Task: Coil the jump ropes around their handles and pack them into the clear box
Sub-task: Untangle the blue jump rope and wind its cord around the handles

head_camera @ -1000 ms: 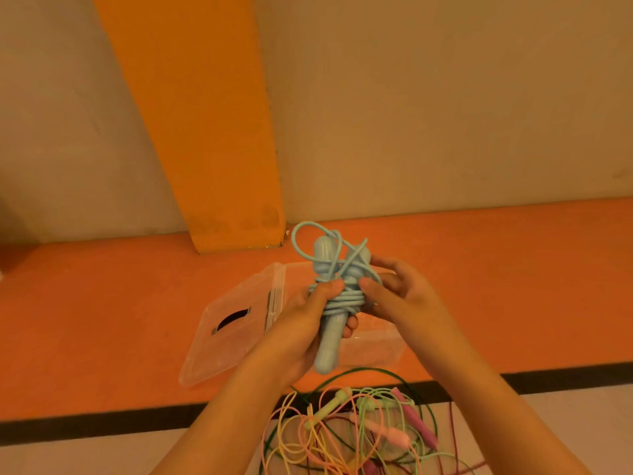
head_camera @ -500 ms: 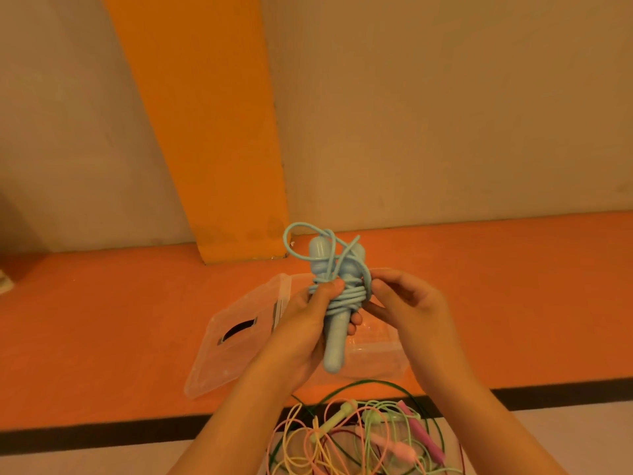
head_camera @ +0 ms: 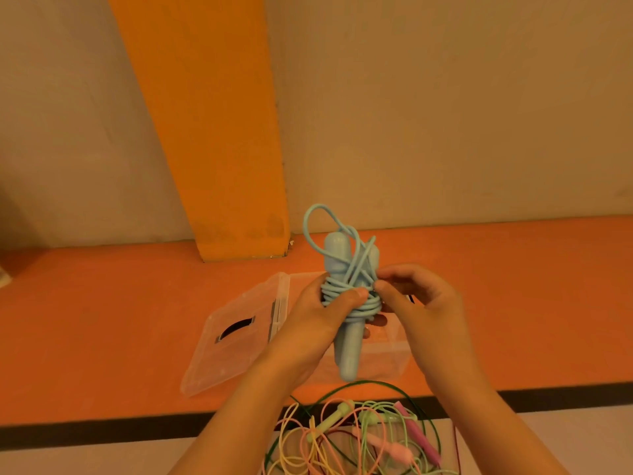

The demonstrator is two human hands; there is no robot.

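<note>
The left hand (head_camera: 317, 325) is wrapped around the middle of the blue jump rope (head_camera: 347, 351), thumb pressed across the coils. Its other fingers are hidden behind the bundle, apart from tips showing just right of the lower handle. The right hand (head_camera: 423, 303) pinches the cord at the right edge of the coils with thumb and forefinger; which strand it has cannot be made out.

The rope is held upright above the clear box (head_camera: 394, 358). Its two pale blue handles lie side by side, bound by tight turns around their middle, with looser strands crossing diagonally higher up and one open loop (head_camera: 317, 214) standing above the handle tops.

The hands and bundle cover most of the box. Its lid (head_camera: 222, 365) lies open to the left on the orange floor (head_camera: 102, 303) and has a dark slot in it.

Nearer the person, a tangle of other jump ropes (head_camera: 359, 437), green, yellow, pink and purple, is cut off by the bottom edge.
</note>
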